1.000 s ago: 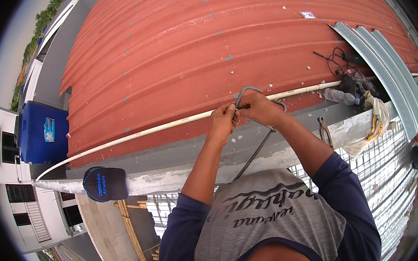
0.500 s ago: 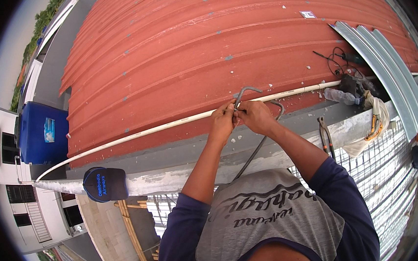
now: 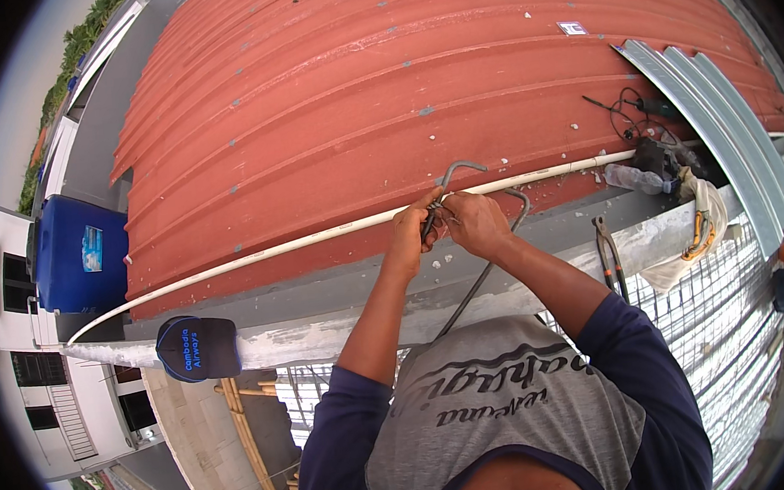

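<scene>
In front of my chest my left hand is closed around the lower part of a grey bent metal rod. The hooked upper end of that rod rises above my fingers, over the red roof. Its dark lower end shows under my left thumb. Right beside it, my right hand is closed, its fingertips pinched against the rod; anything small between them is hidden. A second length of bent bar comes out past my right wrist and slants down to my shirt. Whether the two lengths are joined I cannot tell.
A cream pipe runs along the edge of the red metal roof. On the wall ledge lie a dark cap, orange-handled pincers, a plastic bottle and a cloth. Grey metal sheets and a corded tool are at right.
My left fingers have shifted on the rod, and its dark lower end now shows beneath them. My right fingertips have turned slightly downward. The rod's hook sits a little lower and further left.
</scene>
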`<state>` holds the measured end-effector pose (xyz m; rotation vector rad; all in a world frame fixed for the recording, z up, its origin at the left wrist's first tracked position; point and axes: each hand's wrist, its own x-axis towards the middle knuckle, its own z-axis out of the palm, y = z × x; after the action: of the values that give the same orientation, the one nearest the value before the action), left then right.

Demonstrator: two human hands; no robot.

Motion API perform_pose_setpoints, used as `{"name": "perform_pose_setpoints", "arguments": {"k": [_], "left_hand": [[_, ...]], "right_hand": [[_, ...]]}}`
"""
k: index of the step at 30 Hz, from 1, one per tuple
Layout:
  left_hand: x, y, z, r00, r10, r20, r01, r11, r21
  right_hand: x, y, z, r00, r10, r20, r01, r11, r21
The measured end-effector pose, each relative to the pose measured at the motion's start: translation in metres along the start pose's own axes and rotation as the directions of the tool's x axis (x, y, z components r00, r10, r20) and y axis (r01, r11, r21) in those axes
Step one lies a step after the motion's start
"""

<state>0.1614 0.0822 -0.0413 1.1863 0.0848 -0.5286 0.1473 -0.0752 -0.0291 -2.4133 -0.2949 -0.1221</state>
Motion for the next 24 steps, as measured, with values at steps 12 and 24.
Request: {"name": "perform_pose_setpoints", "arguments": {"k": [12,24], "left_hand": [[-0.007,0.009,0.004,0.998,0.002,0.063,-0.009,0.994,0.108],[-0.01,0.004,0.021,0.963,0.189,-0.191,-0.127,0.947,0.297]], "right_hand": [[0.005,-0.003,-0.019,0.99,0.043,0.133,-0.059,0.991,0.118],[0.009,-0.009,-0.023,0.985,0.1,0.139,-0.117,0.987,0.113]]}}
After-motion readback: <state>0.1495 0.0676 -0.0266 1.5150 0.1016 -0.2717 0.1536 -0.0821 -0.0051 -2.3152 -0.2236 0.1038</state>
